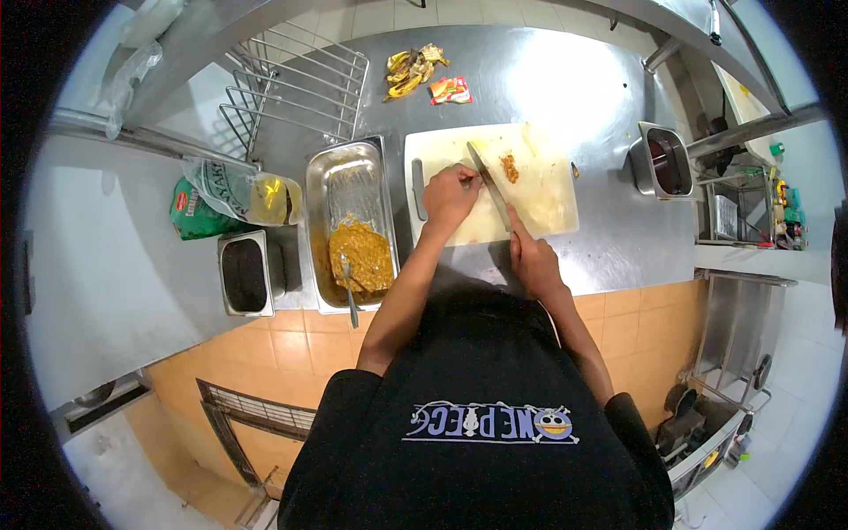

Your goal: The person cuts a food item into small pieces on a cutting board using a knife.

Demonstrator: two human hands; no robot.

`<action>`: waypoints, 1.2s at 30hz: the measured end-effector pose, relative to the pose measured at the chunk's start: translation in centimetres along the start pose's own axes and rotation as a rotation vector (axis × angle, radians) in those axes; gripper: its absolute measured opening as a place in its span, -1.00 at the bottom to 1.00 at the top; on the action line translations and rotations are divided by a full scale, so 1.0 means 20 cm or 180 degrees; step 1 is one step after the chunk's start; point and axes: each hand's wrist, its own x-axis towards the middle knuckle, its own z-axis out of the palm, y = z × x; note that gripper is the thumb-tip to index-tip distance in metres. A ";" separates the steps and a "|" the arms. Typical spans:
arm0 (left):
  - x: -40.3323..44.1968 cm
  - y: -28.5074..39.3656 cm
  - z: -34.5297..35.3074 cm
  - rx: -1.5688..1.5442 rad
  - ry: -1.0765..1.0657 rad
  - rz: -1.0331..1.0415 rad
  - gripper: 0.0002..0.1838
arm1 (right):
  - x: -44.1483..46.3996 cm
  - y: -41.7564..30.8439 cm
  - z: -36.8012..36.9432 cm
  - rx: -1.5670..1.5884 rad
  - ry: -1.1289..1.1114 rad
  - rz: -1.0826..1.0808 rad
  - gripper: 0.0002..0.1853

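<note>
One knife (pixel 492 185) slants over the white board (pixel 552 199), held firmly in the grip of our right hand (pixel 533 259). Our left hand (pixel 450 192) bunches just beside it; we cannot tell what its grip holds. A metal tray (pixel 349 172) stands near the board on our bench (pixel 503 66).
</note>
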 end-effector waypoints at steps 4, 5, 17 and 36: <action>0.00 -0.02 -0.01 -0.0014 -0.0089 0.0114 -0.76 | 0.06 0.02 0.02 0.0024 0.0235 -0.0107 -0.34; 0.00 -0.03 -0.01 -0.0021 -0.0067 0.0110 -0.76 | 0.07 0.03 0.01 0.0344 0.0122 0.0052 -0.34; 0.07 -0.07 -0.07 0.0198 -0.0451 0.0792 -0.58 | -0.19 0.03 -0.13 0.0654 -0.0269 0.0650 -0.28; 0.00 -0.17 -0.21 -0.0260 0.0343 0.0650 -0.62 | -0.08 -0.03 -0.04 0.0842 -0.0309 -0.0101 -0.31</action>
